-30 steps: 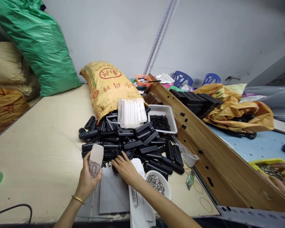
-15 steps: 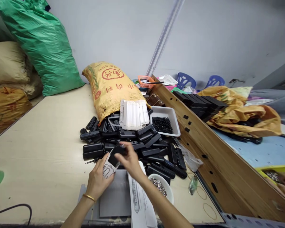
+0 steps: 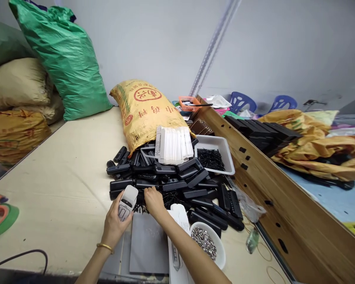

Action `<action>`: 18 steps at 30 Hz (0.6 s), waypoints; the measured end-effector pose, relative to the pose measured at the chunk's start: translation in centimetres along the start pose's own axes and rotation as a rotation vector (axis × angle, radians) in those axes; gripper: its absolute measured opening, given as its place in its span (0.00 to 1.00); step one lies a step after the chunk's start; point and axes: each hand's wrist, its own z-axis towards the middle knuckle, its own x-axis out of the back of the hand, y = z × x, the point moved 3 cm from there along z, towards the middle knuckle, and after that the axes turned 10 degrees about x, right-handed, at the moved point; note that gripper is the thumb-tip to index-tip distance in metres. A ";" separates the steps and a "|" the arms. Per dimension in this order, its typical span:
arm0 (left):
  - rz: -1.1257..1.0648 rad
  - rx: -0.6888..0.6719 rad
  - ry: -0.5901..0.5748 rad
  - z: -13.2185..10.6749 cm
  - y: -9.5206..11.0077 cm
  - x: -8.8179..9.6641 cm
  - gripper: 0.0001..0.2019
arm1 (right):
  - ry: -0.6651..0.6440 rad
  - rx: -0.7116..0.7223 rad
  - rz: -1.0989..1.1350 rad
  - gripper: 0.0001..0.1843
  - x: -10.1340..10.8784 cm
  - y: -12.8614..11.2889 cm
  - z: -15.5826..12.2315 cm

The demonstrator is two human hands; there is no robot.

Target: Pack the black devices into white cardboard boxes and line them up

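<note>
Since half a sec ago the right hand has come off the printed card and gone back to the pile of black plastic parts — the card itself has shifted slightly left w/ the left hand. For the work, I'd read that as one touch at the card finished & attention back on the pile; a dark strip shows across the card, can't tell what it is.

Pose: L hand has the card gripped betw. thumb & fingers, tilted up, front of the pile's near left edge. R forearm slants in from lower right, hand palm-down, fingers curled into the near edge by the thin black pieces. Fingertips partly hidden — can't tell if they're pinching anything.

Nearby: grey flat board below the hands, printed sheets under the R forearm, white bowl of small metal bits just right of it. White paper stack sits atop the pile, against the yellow sack.
</note>
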 end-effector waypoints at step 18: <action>-0.228 -0.009 -0.152 -1.1 4.2 -3.8 0.35 | 0.034 0.173 0.192 0.09 6.4 -4.4 -4.0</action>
